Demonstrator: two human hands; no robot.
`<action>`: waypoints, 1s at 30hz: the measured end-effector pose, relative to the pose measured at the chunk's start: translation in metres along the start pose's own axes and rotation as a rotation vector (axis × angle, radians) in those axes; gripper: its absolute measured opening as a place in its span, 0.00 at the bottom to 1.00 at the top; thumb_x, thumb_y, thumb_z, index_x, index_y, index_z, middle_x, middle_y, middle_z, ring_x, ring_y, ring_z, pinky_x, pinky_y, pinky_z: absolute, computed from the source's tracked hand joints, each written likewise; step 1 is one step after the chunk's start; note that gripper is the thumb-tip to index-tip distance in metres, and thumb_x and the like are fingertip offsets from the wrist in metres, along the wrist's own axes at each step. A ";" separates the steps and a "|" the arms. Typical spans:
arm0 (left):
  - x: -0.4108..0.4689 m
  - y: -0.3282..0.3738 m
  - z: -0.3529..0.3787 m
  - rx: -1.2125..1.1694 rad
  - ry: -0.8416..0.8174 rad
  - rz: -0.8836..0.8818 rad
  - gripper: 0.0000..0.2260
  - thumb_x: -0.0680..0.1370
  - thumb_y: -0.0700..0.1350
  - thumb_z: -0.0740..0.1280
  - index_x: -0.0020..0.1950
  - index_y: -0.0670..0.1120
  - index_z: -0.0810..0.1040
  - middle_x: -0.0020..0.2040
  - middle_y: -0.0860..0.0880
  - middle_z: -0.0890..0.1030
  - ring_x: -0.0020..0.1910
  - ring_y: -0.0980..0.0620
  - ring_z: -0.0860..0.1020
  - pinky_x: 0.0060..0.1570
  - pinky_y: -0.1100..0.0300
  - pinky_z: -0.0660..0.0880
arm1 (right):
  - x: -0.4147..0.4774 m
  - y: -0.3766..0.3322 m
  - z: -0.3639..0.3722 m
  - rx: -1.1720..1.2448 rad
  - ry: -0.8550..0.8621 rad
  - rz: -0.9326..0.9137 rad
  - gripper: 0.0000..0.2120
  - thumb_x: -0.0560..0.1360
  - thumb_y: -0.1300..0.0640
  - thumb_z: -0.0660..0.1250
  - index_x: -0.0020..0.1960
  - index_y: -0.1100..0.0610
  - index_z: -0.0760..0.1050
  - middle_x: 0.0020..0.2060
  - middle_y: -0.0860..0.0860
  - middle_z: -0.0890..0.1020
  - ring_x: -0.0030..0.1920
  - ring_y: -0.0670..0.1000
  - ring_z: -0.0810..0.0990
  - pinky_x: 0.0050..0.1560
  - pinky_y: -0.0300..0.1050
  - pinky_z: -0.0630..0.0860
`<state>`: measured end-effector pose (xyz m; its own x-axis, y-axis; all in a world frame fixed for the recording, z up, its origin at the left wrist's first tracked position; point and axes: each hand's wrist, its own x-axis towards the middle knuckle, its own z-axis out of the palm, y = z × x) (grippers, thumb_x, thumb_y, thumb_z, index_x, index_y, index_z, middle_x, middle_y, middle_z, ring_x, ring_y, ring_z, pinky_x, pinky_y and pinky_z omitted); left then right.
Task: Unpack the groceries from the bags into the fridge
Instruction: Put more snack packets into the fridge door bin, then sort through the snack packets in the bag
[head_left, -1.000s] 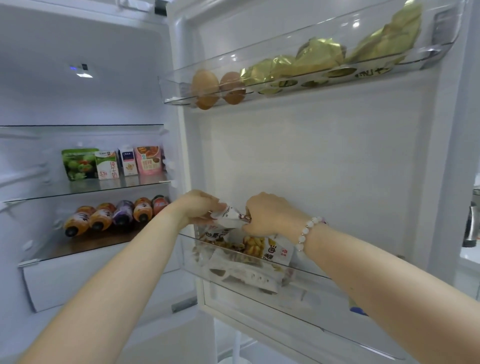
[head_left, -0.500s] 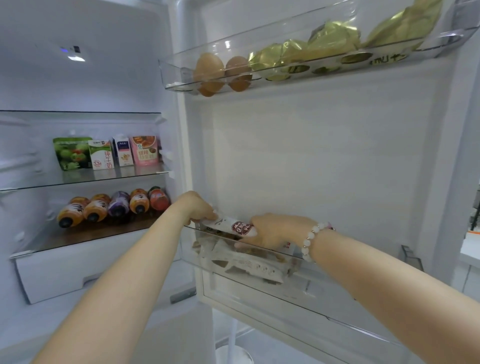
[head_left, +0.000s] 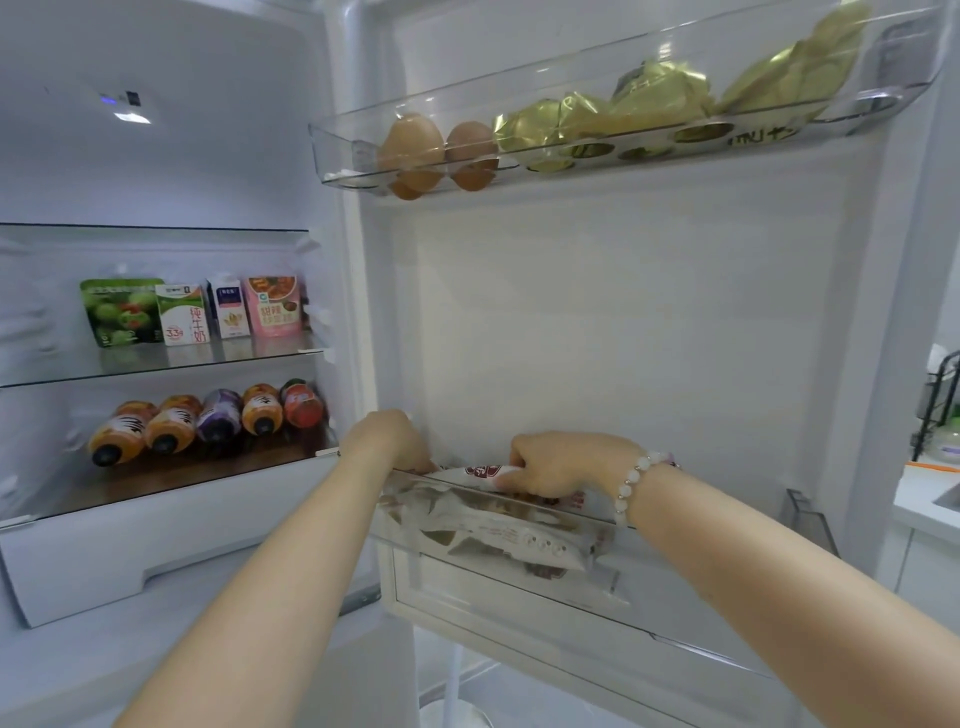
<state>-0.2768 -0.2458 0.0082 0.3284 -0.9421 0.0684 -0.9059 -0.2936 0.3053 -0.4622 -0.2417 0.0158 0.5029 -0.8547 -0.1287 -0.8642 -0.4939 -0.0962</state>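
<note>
Both my hands reach into the clear middle door bin (head_left: 670, 618) of the open fridge. My right hand (head_left: 558, 467) curls its fingers over a white snack packet (head_left: 483, 474) with a red label, lying on top of the other white packets (head_left: 509, 535) in the bin. My left hand (head_left: 387, 441) is at the packet's left end, its fingers dipped behind the bin rim and hidden. No grocery bag is in view.
The top door bin (head_left: 363, 156) holds two brown eggs (head_left: 436, 150) and gold foil packets (head_left: 654, 104). Inside, cartons and pouches (head_left: 192, 312) stand on a glass shelf; several bottles (head_left: 208, 421) lie below. A counter edge (head_left: 930, 488) shows at far right.
The packet came down from upright above the bin to lying flat on the pile. Both hands sank with it into the bin.
</note>
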 end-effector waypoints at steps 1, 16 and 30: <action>-0.002 0.000 0.000 0.007 0.015 0.000 0.15 0.70 0.52 0.73 0.48 0.44 0.74 0.49 0.45 0.78 0.51 0.45 0.78 0.45 0.60 0.73 | -0.002 -0.002 0.000 -0.033 0.005 0.006 0.24 0.80 0.42 0.55 0.59 0.62 0.72 0.51 0.55 0.77 0.48 0.54 0.73 0.45 0.45 0.68; -0.082 0.103 0.003 -0.522 0.656 0.661 0.11 0.76 0.48 0.66 0.56 0.45 0.77 0.52 0.49 0.77 0.55 0.47 0.71 0.47 0.61 0.65 | -0.116 0.013 -0.057 -0.244 0.561 0.044 0.17 0.76 0.45 0.62 0.61 0.51 0.72 0.56 0.49 0.75 0.56 0.51 0.74 0.51 0.45 0.71; -0.271 0.257 0.084 -0.927 0.661 1.399 0.11 0.71 0.48 0.64 0.50 0.45 0.77 0.52 0.45 0.77 0.56 0.48 0.68 0.52 0.58 0.63 | -0.353 0.127 0.038 -0.397 0.797 0.887 0.21 0.73 0.52 0.66 0.64 0.55 0.70 0.59 0.52 0.74 0.61 0.54 0.71 0.58 0.48 0.69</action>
<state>-0.6214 -0.0793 -0.0119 -0.2163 -0.1048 0.9707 -0.2240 0.9730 0.0551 -0.7489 0.0034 0.0119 -0.2843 -0.7073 0.6473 -0.9141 0.4035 0.0394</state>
